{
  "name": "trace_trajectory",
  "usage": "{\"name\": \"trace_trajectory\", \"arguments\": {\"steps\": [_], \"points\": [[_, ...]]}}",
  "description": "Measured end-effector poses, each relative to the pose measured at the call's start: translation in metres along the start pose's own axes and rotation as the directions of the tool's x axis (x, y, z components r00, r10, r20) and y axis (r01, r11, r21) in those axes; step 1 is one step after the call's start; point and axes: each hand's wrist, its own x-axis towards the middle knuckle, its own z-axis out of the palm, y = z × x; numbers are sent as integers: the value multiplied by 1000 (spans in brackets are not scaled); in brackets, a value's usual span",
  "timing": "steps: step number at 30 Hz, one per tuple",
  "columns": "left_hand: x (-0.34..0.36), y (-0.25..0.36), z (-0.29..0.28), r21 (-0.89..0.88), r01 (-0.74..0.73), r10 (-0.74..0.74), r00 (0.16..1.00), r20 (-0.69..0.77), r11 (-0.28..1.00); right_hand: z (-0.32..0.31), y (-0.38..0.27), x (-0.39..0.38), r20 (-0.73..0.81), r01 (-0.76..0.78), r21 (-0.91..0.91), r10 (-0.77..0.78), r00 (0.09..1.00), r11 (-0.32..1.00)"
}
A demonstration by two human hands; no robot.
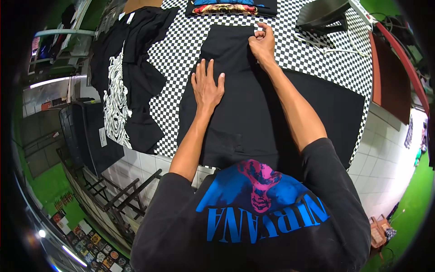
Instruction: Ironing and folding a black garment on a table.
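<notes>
A black garment, likely a T-shirt [242, 106], is spread on the checkered table [170, 59] right in front of me. One part of it is folded over in the middle, and a wide part reaches out to the right. My left hand [208, 86] lies flat on the folded part, fingers spread, pressing the cloth. Farther away, at the far right corner of the fold, my right hand [263, 45] is closed with thumb and curled fingers on the cloth's edge. Its fingertips are partly hidden.
Another black garment with a white print [118, 97] lies at the table's left edge. At the far edge sits a stack of folded colourful cloth [226, 8]. An iron [321, 16] with a pale cord [333, 51] stands far right. Dark stools [120, 192] are below left.
</notes>
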Motion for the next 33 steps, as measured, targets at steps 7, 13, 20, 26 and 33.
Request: {"name": "trace_trajectory", "arguments": {"steps": [7,13,20,26,33], "points": [[31,-10,-1,-189,213,-216,976,3,959,-10,-50,-41,284,249,126,-276,918,960],[95,0,-22,-374,472,-445,881,162,798,-140,-38,-60,386,485,-287,-364,848,826],[155,16,-8,59,336,-341,917,206,940,-376,14,-30,437,539,-770,-333,836,341],[145,12,-7,-9,339,-330,922,204,941,-409,12,-46,463,500,-855,-231,856,135],[71,13,-81,-684,176,-333,937,-103,707,-433,-4,-87,356,412,-880,-244,902,237]]}}
